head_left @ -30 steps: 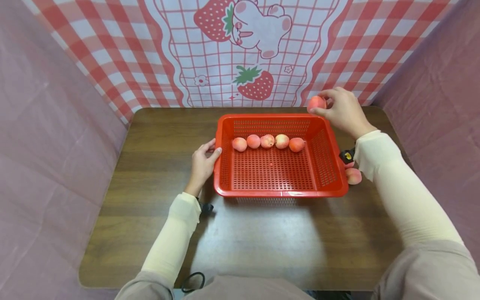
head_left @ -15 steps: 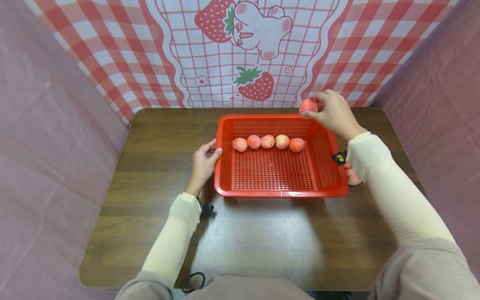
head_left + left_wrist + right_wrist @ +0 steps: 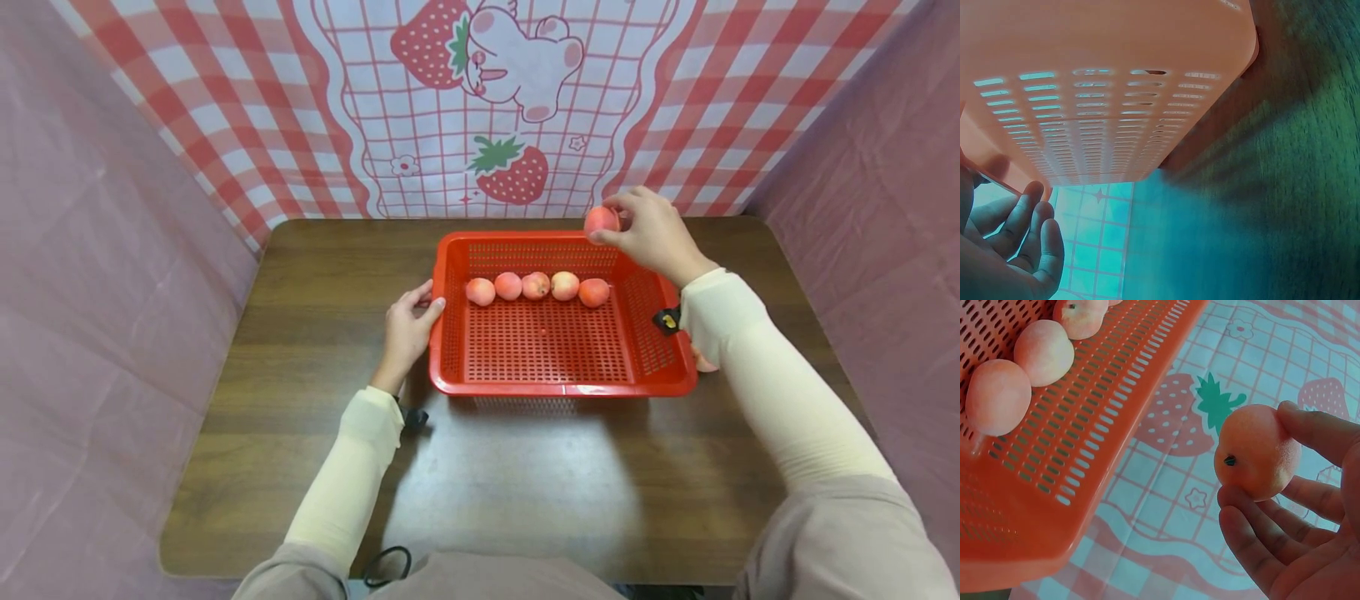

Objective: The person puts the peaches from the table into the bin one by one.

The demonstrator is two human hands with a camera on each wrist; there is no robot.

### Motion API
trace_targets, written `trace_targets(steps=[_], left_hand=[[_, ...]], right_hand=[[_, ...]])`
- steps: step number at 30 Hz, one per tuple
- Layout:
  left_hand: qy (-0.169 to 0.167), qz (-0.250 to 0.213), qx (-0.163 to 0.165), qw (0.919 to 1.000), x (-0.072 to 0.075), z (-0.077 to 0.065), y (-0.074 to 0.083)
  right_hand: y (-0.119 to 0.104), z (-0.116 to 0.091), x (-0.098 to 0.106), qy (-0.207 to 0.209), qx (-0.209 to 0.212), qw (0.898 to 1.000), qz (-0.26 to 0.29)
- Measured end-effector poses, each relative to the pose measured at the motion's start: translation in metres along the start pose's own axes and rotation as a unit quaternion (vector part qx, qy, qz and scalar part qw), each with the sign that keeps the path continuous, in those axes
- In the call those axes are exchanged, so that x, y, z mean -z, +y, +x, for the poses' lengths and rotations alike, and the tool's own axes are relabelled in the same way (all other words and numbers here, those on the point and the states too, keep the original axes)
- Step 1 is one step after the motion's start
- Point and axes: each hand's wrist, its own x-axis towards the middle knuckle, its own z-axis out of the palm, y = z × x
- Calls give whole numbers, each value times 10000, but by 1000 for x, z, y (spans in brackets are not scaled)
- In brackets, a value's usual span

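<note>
A red perforated plastic basket [image 3: 630,389] stands on the wooden table, with several peaches [image 3: 536,286] lined up in a row near its far wall. My left hand [image 3: 407,337] holds the left rim, thumb over the top; in the left wrist view its fingers [image 3: 1050,244] are bent beside the basket's outer wall. Above the far right corner, my right hand [image 3: 654,233] pinches a peach [image 3: 601,224] between thumb and fingers. The right wrist view shows that peach [image 3: 1254,450] with its dark stem end, apart from the basket.
At least one more peach [image 3: 703,362] lies outside the basket on the right, partly hidden by the right forearm. A checked strawberry cloth [image 3: 517,171] hangs behind the table [image 3: 315,333]. Pink cloth [image 3: 112,292] stands at both sides. A black cable loop [image 3: 388,565] lies at the near edge.
My right hand has moved left and slightly nearer with the peach, along the basket's far rim. The left hand, the basket and the row of peaches have stayed put.
</note>
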Motion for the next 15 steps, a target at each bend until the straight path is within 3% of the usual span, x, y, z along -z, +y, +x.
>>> trace_targets(steps=[15], left_hand=[[44,-60,-47,10000,0,0,-2]], right_hand=[[-10,-1,-10,-51,185,9998,-86]])
